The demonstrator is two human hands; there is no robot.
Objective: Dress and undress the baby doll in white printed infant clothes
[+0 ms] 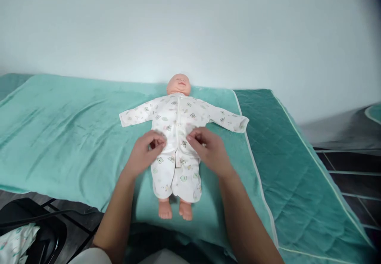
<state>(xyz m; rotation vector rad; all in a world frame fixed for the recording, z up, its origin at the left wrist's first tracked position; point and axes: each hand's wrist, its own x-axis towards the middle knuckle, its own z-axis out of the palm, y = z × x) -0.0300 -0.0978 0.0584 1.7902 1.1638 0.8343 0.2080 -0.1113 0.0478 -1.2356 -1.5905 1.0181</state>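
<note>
A baby doll lies on its back, head toward the wall and bare feet toward me. It wears a white long-sleeved baby top with small animal prints and a front placket down the middle. Matching trousers cover its legs to the ankles. Both sleeves are spread sideways, and no doll hands show at the cuffs. My left hand is at the top's left side near the waist, thumb and fingers pinched at the cloth. Across from it, my right hand pinches at the top's lower front, right of the placket.
A light green cloth with some wrinkles covers the bed. To the right is a darker green quilted cover. A white wall stands behind. At lower left, a black chair holds printed white fabric.
</note>
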